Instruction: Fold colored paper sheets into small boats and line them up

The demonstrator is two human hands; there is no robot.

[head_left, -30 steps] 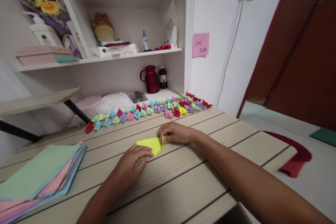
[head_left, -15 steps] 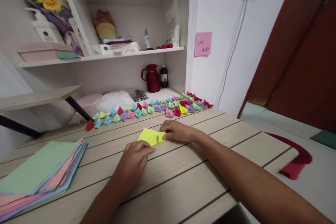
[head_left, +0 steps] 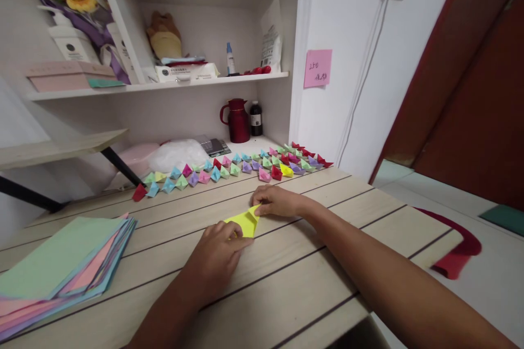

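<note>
A partly folded sheet of yellow paper [head_left: 246,223] lies near the middle of the wood-look table [head_left: 319,283]. My left hand [head_left: 219,253] covers the paper's left part, fingers curled onto it and thumb along its near edge. At the upper right corner, my right hand [head_left: 273,200] pinches the paper between thumb and bent fingers. A small flap is turned over there. Part of the sheet is hidden under my left fingers.
Rows of small folded paper boats [head_left: 215,174] line the table's back. A stack of coloured paper [head_left: 69,256] lies at left. Behind stand a red jug [head_left: 238,121] and a dark bottle [head_left: 256,119]. A black-legged raised shelf [head_left: 61,147] is at back left.
The yellow paper has turned, and its right corner now shows a raised, folded flap. My left hand has slid a little to the right; my right hand has hardly moved.
</note>
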